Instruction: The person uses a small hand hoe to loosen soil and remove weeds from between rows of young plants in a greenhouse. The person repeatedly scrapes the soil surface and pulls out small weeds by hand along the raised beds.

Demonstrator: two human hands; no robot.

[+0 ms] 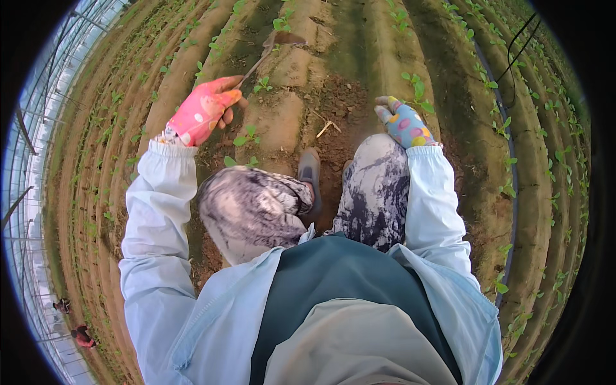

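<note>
My left hand (204,110), in a pink glove with pale dots and soiled fingers, is closed around a small hand hoe. The hand hoe (258,63) has a thin metal shank and a brown blade (287,38), which is over the soil ridge near a green seedling (282,24). By my right knee is my right hand (404,122), in a blue glove with coloured dots. Its fingers are drawn together; whatever they may hold is hidden. A leafy seedling (418,88) grows just beyond those fingers. Another small seedling (262,85) stands below the hoe's shank.
Long soil ridges (385,48) with seedling rows run away from me. A dry forked stalk (328,126) lies in the furrow ahead of my shoe (309,168). A dark hose (511,167) runs along the right. Another person (83,336) is at the far lower left, beside the greenhouse wall (32,256).
</note>
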